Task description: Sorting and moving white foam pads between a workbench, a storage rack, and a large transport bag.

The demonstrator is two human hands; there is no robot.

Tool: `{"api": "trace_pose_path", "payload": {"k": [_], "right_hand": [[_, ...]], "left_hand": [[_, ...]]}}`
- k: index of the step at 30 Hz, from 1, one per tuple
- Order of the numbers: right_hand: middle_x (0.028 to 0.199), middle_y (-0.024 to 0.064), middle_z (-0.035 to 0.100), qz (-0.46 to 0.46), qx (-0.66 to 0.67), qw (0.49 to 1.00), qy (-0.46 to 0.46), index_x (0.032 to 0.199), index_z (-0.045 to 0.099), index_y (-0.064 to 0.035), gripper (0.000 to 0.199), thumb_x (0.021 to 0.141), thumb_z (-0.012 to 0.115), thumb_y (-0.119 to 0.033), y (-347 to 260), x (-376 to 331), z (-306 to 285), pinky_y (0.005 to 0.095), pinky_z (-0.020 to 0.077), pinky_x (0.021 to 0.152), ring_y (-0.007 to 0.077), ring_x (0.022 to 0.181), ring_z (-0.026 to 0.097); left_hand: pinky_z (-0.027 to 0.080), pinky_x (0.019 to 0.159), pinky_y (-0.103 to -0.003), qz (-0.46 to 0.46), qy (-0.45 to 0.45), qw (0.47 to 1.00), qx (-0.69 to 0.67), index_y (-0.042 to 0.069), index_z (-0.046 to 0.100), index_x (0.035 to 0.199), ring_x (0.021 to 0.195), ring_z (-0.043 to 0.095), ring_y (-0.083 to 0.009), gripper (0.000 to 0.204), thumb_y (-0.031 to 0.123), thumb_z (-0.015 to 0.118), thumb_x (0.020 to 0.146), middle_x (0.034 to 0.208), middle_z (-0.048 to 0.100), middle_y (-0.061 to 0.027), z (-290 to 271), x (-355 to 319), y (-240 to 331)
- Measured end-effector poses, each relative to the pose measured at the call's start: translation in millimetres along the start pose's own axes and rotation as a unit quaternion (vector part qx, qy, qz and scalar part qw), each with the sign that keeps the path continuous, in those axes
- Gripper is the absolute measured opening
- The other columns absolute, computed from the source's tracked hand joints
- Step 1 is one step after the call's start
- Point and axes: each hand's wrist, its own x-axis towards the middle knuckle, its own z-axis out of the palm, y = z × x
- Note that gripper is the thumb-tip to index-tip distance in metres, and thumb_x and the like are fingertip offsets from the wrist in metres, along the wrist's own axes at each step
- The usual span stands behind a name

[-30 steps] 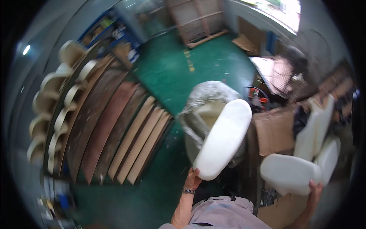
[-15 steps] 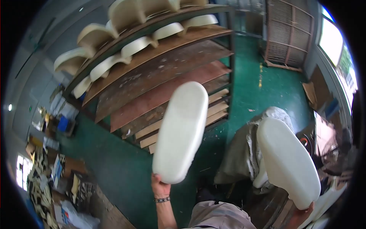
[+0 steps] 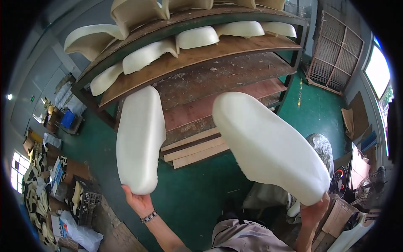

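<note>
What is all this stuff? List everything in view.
Rack: one, brown, ahead
Shelved pieces: several, cream, upper rack
Planks: several, tan, lower rack
Held pieces: two, white, centre
Mesh frame: one, brown, upper right
Windows: two, bright, both sides
Fan: one, dark, right
Crate: one, dark, lower left
Plastic bag: one, whitish, lower left
Floor: one, green, below
Bracelet: one, dark, left wrist
Left grip: one, bare, holding left piece
Right grip: one, bare, holding right piece

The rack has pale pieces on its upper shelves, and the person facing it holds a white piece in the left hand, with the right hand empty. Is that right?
Not quite: the right hand isn't empty. The head view shows it holding a second white piece. The left hand holds the first white piece; the rest is right.
</note>
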Motion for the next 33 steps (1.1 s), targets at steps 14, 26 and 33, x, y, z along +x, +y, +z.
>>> {"api": "trace_pose_path", "payload": {"k": [14,26,33], "right_hand": [[0.136,0.0111,0.057,0.153,-0.059,0.971,-0.175,0.143,0.043,-0.0045,0.065,0.09,0.069,-0.031,176.9,102.0,173.5,0.046,0.0494,0.105,0.0276,0.123,0.058],[0.139,0.0059,0.053,0.258,0.096,0.928,-0.25,0.142,0.04,-0.0112,0.065,0.087,0.075,-0.013,381.4,143.5,251.1,0.0436,0.0399,0.116,0.0253,0.131,0.05],[0.139,0.0056,0.052,0.259,0.118,0.918,-0.277,0.143,0.04,-0.0109,0.065,0.089,0.075,-0.015,434.8,158.1,292.2,0.0426,0.041,0.114,0.0232,0.129,0.051]], "left_hand": [[0.054,0.094,-0.034,0.025,-0.004,0.999,-0.043,0.002,0.06,0.126,0.112,0.064,-0.0183,0.046,0.035,0.068,0.096,0.125,0.066,-0.0067,19.3,159.1,-15.0],[0.055,0.092,-0.033,0.022,-0.028,0.997,-0.064,0.003,0.063,0.123,0.109,0.066,-0.017,0.043,0.036,0.068,0.095,0.12,0.068,-0.0049,14.4,220.3,-36.4],[0.051,0.1,-0.036,0.019,-0.086,0.995,-0.042,0.001,0.057,0.13,0.117,0.061,-0.0198,0.051,0.04,0.064,0.097,0.13,0.063,-0.0069,32.0,269.8,-47.9]]}}
